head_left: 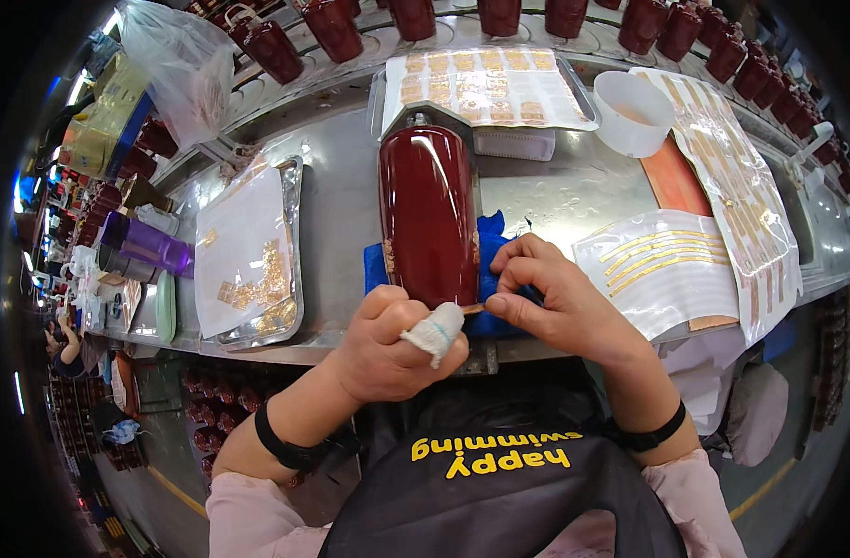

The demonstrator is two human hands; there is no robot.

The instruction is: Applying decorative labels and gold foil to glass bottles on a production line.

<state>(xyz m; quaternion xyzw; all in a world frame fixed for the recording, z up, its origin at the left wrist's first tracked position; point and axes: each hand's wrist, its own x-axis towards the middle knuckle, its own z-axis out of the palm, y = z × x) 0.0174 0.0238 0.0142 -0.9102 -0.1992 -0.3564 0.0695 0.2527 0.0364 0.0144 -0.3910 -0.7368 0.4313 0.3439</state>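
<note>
Vase [428, 209] looks laid on its side over a blue cloth [375, 268], neck away, near end between the hands. Thin strip [473, 309] is spanned between both hands, right at the vase's near end. Left hand [392, 339]: fingers curled in, wrapped digit against the strip's left end; whether anything is gripped inside can't be told. Right hand [555, 293]: thumb tip against the strip's right end; opposing contact is hidden, so a full pinch can't be confirmed.

Handling, judged: strip likely light, flexible, easily creased or torn; best taken by its ends, face untouched. Vase likely hard, slick, fairly heavy, chippable, prone to rolling; body best steadied from both sides, clear of the gold patches [389, 256] low on its flanks.

Edges: bench front lip is close to the vase's near end, so little margin there. Bare bench [336, 186] is left between vase and tray [295, 251] to its left; wider room right of the vase, up to the sheets [662, 265]. Behind it: cup [634, 112] far right, loaded tray [380, 102] close, so tight.
</note>
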